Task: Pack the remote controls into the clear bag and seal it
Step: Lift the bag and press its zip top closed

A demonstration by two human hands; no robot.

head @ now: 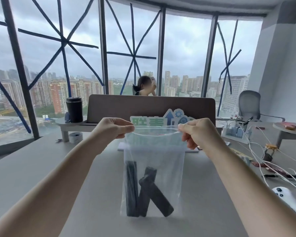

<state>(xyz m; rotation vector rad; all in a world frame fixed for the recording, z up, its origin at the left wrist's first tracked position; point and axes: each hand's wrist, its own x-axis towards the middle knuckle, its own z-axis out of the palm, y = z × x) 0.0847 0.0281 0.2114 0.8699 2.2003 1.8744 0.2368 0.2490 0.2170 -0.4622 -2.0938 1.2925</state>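
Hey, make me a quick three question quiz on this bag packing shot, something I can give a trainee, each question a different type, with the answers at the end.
1. True or false: the black remote controls are already inside the clear bag.
2. Multiple choice: where do the left hand and right hand grip the bag? A) its bottom corners B) its top corners C) its middle
3. Short answer: is the bag's top strip sealed yet?

Key
1. True; they stand leaning against each other at the bottom of the bag.
2. B
3. Seemingly not; the top edge looks bowed open between the hands.
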